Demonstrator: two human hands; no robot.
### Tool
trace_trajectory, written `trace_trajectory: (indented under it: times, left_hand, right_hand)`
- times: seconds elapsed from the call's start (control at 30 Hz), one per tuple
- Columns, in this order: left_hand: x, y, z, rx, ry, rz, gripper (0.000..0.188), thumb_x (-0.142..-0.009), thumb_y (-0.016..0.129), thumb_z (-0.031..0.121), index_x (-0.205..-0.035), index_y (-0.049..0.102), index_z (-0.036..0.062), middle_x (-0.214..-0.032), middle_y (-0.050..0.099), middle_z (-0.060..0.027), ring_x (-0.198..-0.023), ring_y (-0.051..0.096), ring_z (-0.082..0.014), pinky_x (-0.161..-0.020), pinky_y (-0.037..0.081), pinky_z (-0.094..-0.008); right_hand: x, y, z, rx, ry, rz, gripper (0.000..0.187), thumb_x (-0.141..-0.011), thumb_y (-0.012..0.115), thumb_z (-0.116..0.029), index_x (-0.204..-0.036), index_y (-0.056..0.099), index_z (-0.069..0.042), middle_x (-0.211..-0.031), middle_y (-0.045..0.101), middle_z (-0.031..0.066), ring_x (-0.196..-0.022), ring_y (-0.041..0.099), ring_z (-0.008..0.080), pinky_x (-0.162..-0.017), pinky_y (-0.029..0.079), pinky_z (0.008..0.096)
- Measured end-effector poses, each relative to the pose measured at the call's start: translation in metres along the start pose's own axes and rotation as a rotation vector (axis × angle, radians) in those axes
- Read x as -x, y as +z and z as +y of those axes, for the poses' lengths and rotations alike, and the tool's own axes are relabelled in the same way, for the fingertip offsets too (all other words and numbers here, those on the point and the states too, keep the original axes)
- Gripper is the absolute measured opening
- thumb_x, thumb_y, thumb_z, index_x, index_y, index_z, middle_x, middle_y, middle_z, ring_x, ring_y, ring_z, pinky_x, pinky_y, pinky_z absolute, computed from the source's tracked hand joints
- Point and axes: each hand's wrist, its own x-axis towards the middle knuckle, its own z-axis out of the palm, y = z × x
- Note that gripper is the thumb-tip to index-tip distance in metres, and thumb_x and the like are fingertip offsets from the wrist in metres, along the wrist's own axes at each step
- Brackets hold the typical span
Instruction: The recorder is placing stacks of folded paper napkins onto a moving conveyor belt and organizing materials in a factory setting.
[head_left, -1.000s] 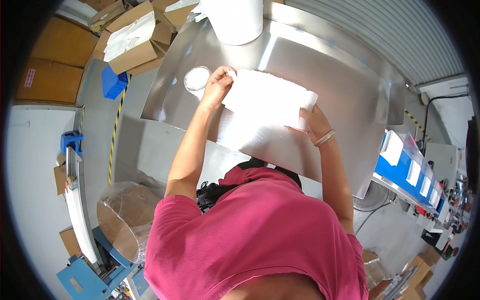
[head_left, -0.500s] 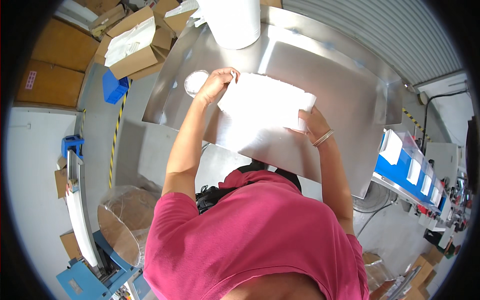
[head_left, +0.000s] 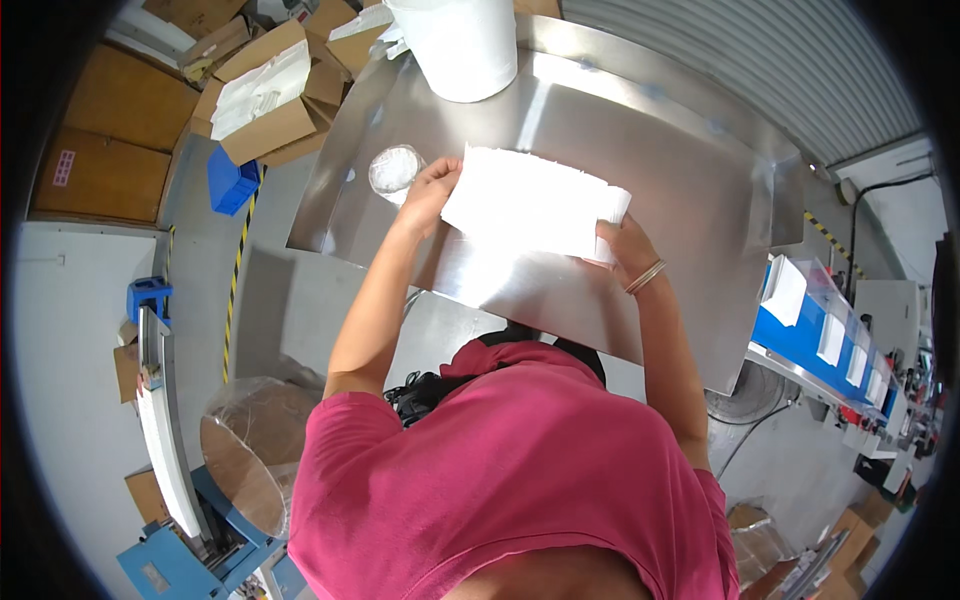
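Together, left hand (head_left: 428, 190) and right hand (head_left: 622, 240) grip one white stack (head_left: 530, 203) beside one round lid (head_left: 395, 168).

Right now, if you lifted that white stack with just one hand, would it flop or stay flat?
Probably flop. The white stack looks like thin sheets with stepped, uneven edges, so it likely bends and fans apart. The left hand and right hand grip opposite ends, suggesting it needs support. On the shiny metal table loose sheets may slide easily.
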Motion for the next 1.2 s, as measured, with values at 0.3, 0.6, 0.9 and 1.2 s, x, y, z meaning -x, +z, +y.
trace_trajectory:
  times: [0.3,0.6,0.9,1.2]
  left_hand:
    - [0.055,-0.028,0.014,-0.223,0.028,-0.321,0.07,-0.076,0.053,-0.007,-0.138,0.027,0.0113,-0.126,0.046,-0.0076,-0.103,0.05,-0.0141,-0.085,0.044,-0.0272]
    - [0.056,-0.018,0.026,-0.655,0.136,-0.174,0.073,-0.075,0.067,0.01,-0.136,0.029,0.0065,-0.111,0.056,-0.0122,-0.092,0.056,-0.0166,-0.081,0.044,-0.0303]
    - [0.042,-0.009,0.018,-0.358,0.125,-0.108,0.075,-0.081,0.056,0.049,-0.131,0.035,-0.0011,-0.121,0.049,-0.0162,-0.115,0.044,-0.0237,-0.093,0.037,-0.0333]
    - [0.008,0.006,0.035,-0.1,-0.02,-0.149,0.038,-0.093,0.038,0.035,-0.112,0.054,0.0052,-0.097,0.054,-0.0029,-0.081,0.049,-0.0098,-0.075,0.041,-0.0248]
  right_hand:
    - [-0.004,-0.009,0.008,0.052,0.028,0.083,0.046,-0.077,0.048,-0.006,-0.121,0.038,0.002,-0.107,0.051,0.0129,-0.093,0.056,0.025,-0.074,0.052,0.0369]
    - [0.005,0.003,-0.003,-0.023,0.07,0.139,0.045,-0.077,0.05,-0.006,-0.119,0.039,0.004,-0.104,0.053,0.0132,-0.091,0.058,0.0249,-0.071,0.053,0.0357]
    - [-0.004,-0.01,0.011,0.068,0.01,0.073,0.052,-0.077,0.046,-0.004,-0.126,0.032,0.002,-0.115,0.047,0.0154,-0.102,0.053,0.03,-0.076,0.054,0.0426]
    - [0.001,0.006,0.003,0.108,-0.068,-0.001,0.056,-0.072,0.047,-0.005,-0.127,0.034,0.002,-0.112,0.049,0.0128,-0.098,0.054,0.0243,-0.078,0.051,0.0345]
